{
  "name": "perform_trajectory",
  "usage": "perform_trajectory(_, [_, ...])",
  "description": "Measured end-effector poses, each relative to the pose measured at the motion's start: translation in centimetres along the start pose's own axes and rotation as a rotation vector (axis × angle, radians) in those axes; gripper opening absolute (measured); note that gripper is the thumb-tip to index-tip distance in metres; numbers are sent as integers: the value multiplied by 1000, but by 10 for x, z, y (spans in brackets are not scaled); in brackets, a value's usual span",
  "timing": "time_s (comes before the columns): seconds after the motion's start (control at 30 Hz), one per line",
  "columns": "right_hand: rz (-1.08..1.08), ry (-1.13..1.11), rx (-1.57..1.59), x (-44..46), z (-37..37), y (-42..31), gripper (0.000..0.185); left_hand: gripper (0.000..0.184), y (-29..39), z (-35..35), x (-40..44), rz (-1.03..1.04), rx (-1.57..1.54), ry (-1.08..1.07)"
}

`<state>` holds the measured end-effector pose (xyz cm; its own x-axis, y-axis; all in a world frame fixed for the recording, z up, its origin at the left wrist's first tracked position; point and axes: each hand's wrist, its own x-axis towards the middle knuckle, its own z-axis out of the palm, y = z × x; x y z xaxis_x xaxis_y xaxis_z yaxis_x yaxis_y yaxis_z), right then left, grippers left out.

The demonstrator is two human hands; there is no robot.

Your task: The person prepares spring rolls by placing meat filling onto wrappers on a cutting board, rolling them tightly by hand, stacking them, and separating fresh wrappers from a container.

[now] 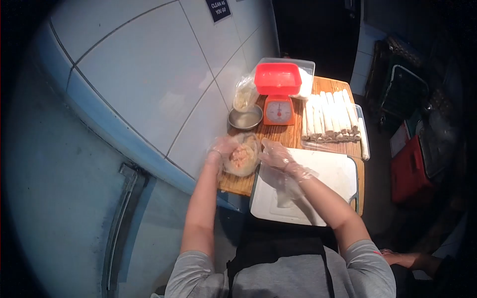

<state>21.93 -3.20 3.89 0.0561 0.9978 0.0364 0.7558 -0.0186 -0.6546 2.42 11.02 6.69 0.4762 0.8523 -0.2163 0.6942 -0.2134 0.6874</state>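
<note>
A clear plastic bag (242,172) stands opened wide on the wooden table, with a pale pink minced filling (241,157) inside. My left hand (224,148), in a loose clear glove, is closed on the bag's left rim, fingers bent over towards the filling. On the opposite side my right hand (275,155), gloved alike, has its fingertips closed at the bag's right edge. Its wrist is over the corner of a white cutting board (323,174). Glove glare blurs the exact finger outlines.
Behind the bag are a metal bowl (245,119), another clear bag (244,98) and an orange kitchen scale (278,110). Several pale rolls (330,115) lie stacked in a tray at right. A tiled wall (144,64) borders the left; another person's hand (395,257) shows at lower right.
</note>
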Motion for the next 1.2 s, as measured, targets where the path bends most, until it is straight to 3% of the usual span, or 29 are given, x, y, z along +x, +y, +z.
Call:
perform_trajectory(0.07, [-34,111,117,20,11,6,61,38,-39,7,35,99,-138,-135])
perform_trajectory(0.1, [-51,167,176,29,14,9,60,40,-30,2,23,138,-379,-166])
perform_trajectory(0.17, [-78,12,756,32,13,7,50,44,1,-13,-23,202,-866,-236])
perform_trajectory(0.2, [-89,-80,1046,32,15,6,45,41,7,-16,-29,234,-925,-224])
perform_trajectory(0.23, [-11,-188,1186,33,14,6,28,39,12,-18,-33,266,-988,-210])
perform_trajectory(0.37, [67,-84,1476,9,-18,-17,22,43,24,-27,-46,287,-880,-304])
perform_trajectory(0.47, [-45,-73,1425,-2,-42,-9,23,45,31,-17,-42,297,-466,-295])
perform_trajectory(0.57, [-124,42,1257,-38,-74,-28,25,48,67,-4,-62,378,-848,-365])
perform_trajectory(0.73, [-145,123,1115,-77,-94,-5,31,47,100,23,-67,460,-862,-546])
perform_trajectory(0.83, [-47,209,1046,-100,-104,7,29,46,112,44,-65,504,-830,-613])
perform_trajectory(0.93, [61,334,1101,-123,-100,15,27,45,116,68,-68,555,-859,-646])
perform_trajectory(1.03, [-2,290,1211,-135,-98,33,26,43,116,84,-73,548,-915,-665])
perform_trajectory(1.13, [-20,325,1102,-140,-94,37,23,44,107,104,-70,486,-977,-632])
perform_trajectory(1.17, [-66,323,964,-132,-90,56,26,45,102,112,-67,463,-999,-616])
perform_trajectory(1.2, [-94,462,751,-131,-90,53,28,46,107,111,-74,456,-1017,-610])
